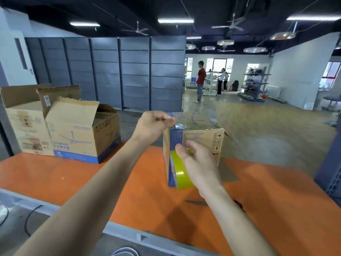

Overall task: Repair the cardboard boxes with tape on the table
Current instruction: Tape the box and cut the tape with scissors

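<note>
Your left hand [154, 124] pinches the clear tape end [180, 126] at the brown-and-blue cardboard box's [203, 141] top corner on the orange table [120, 191]; right hand [198, 165] grips the yellow-green tape roll [180, 173], six o'clock below (pull runs vertical).

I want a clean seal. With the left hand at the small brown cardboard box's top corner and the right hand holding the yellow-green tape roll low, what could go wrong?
The left hand only pinches clear tape at the small brown cardboard box's top corner, so pulling the yellow-green tape roll down with the right hand might tip or slide the box.
That tape looks crinkled there and may bond poorly.
</note>
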